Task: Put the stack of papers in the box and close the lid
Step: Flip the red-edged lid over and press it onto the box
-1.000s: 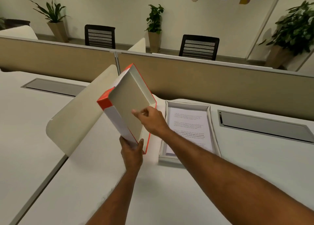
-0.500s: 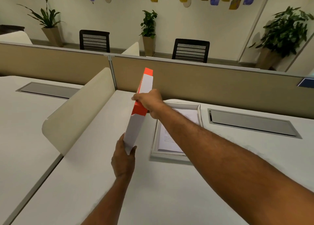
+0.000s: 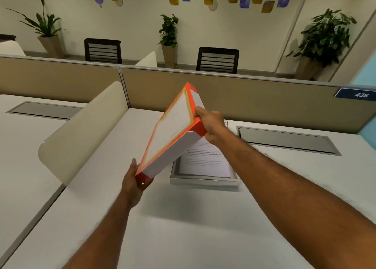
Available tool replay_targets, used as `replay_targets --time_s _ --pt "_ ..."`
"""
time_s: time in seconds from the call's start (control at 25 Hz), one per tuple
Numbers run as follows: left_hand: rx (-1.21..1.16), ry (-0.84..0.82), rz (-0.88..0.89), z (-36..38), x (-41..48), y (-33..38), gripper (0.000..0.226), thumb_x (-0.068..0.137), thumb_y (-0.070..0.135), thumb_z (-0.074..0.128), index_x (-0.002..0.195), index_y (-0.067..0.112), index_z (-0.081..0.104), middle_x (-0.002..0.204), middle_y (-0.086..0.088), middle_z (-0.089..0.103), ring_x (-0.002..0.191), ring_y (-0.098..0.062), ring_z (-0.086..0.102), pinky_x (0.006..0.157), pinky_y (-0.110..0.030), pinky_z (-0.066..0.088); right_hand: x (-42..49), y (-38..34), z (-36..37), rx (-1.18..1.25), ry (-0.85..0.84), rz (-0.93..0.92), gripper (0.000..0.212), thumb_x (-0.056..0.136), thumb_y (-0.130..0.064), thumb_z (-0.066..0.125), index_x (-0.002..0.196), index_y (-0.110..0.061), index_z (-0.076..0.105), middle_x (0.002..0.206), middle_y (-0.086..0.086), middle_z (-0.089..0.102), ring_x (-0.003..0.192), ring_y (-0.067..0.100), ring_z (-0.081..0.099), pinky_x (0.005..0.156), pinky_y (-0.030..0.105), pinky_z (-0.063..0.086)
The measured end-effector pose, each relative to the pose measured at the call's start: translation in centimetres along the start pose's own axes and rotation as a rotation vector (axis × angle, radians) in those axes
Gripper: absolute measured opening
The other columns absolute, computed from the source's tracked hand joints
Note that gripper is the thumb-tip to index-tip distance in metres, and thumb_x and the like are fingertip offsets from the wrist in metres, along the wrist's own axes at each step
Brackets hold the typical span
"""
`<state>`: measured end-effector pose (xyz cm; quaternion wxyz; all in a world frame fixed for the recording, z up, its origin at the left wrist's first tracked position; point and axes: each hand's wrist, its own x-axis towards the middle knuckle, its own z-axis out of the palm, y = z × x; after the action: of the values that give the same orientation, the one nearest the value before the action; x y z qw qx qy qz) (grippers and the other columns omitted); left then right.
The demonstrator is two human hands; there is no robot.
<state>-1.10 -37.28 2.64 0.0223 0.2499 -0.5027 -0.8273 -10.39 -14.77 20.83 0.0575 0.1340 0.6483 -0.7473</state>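
Note:
The white lid (image 3: 173, 130) with orange edges is held tilted in the air, its top face toward me. My left hand (image 3: 132, 182) grips its near corner from below. My right hand (image 3: 210, 125) grips its far right corner. Under and to the right of the lid, the open box (image 3: 203, 180) lies flat on the desk. A stack of printed papers (image 3: 205, 161) rests inside it. The lid covers the box's far left part.
A cream curved divider (image 3: 81, 134) stands on the desk to the left. A tan partition (image 3: 254, 98) runs along the back. A grey cable flap (image 3: 286, 139) is set in the desk to the right, another (image 3: 42, 110) at far left.
The lid has turned over from showing its hollow inside, through edge-on, to its top face toward me. It has moved right, partly over the box. Both hands kept hold of it.

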Motion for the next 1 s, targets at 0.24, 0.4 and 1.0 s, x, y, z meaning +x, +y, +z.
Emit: replay_targets --time_s 0.24,0.4,1.0 --pt "0.127 -0.164 0.148 4.2 -0.7 0.3 0.025 0.098 0.038 0.043 0.115 0.037 0.063 0.107 0.000 0.070 0.096 -0.021 0.070 0.073 -0.035 0.061 0.9 1.6 -6.7 -0.088 -0.021 0.056 0.038 0.083 -0.031 0.056 0.114 -0.010 0.062 0.099 0.009 0.068 0.084 0.020 0.063 0.059 0.027 0.049" --pt "0.208 -0.182 0.222 6.7 -0.9 1.4 0.027 0.100 0.036 0.041 0.121 0.033 0.058 0.108 0.004 0.071 0.097 -0.020 0.071 0.077 -0.036 0.060 1.3 3.3 -10.7 -0.137 -0.078 0.075 0.039 0.093 -0.034 0.045 0.125 -0.013 0.053 0.108 0.011 0.064 0.089 0.020 0.061 0.062 0.028 0.049" --pt "0.561 -0.216 0.292 12.7 3.0 3.3 0.024 0.101 0.033 0.039 0.115 0.020 0.053 0.106 -0.004 0.063 0.090 -0.023 0.067 0.077 -0.036 0.056 5.4 6.2 -16.4 -0.067 0.060 0.113 0.038 0.096 -0.034 0.047 0.128 -0.015 0.054 0.120 0.012 0.067 0.110 0.029 0.065 0.099 0.041 0.051"
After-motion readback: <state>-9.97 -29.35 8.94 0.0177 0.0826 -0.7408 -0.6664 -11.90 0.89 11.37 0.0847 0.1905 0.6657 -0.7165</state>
